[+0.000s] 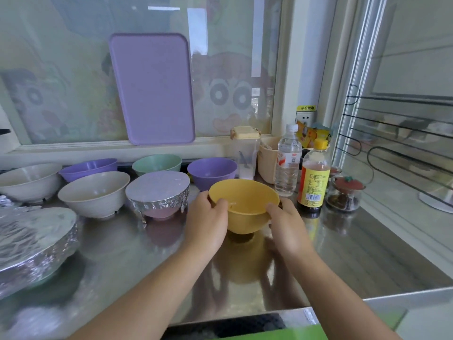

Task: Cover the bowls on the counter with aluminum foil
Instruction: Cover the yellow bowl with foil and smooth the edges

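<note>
A yellow bowl (245,195) stands uncovered on the steel counter (355,253), right of centre. My left hand (207,224) grips its left rim with the thumb over the edge. My right hand (285,224) grips the right rim the same way. A pink bowl (158,192) just to the left wears a tight foil cover. At the near left a larger bowl (36,244) is wrapped in crinkled foil. Open bowls stand behind: two cream (94,192) (28,179), two purple (89,166) (212,171) and one green (157,163).
A water bottle (288,159), a sauce bottle (313,177), a glass jar (344,195), a beige tub (267,159) and a clear canister (245,153) crowd the back right. A purple tray (153,88) leans on the window. Wire racks (397,148) stand at the right.
</note>
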A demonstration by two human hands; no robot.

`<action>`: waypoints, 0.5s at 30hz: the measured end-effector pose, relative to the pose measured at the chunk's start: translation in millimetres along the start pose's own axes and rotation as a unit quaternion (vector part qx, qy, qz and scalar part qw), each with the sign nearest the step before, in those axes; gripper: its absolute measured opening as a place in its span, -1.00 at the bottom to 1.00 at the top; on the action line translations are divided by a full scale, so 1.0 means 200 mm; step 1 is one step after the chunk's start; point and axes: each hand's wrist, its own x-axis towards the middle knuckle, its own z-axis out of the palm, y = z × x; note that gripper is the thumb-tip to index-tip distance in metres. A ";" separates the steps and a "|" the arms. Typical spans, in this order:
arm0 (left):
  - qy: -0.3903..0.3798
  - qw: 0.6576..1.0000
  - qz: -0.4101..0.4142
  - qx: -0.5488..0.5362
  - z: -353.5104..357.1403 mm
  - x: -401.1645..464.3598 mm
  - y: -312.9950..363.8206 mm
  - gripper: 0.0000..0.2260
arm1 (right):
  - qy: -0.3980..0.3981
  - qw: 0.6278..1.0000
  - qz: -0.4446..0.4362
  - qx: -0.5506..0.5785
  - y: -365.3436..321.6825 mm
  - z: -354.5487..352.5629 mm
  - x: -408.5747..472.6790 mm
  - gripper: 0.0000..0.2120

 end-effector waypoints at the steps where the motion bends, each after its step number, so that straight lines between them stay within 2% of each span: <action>1: 0.012 1.000 0.006 -0.015 -0.06 -0.05 -0.01 -0.90 | -0.013 1.000 -0.001 -0.003 0.01 0.03 -0.05 -0.89; 4: 0.052 0.998 0.018 -0.035 -0.24 -0.20 -0.04 -0.86 | -0.047 0.999 -0.023 0.002 0.02 0.13 -0.18 -0.92; 9: 0.090 0.994 0.017 -0.066 -0.45 -0.35 -0.15 -0.76 | -0.077 0.995 -0.060 -0.008 0.04 0.30 -0.34 -0.75; 13: 0.074 0.994 -0.002 -0.077 -0.53 -0.36 -0.26 -0.88 | -0.076 0.995 -0.057 -0.028 0.03 0.33 -0.41 -0.77; 15: 0.063 0.994 -0.013 -0.086 -0.56 -0.37 -0.28 -0.89 | -0.050 0.996 -0.062 -0.052 0.02 0.32 -0.43 -0.63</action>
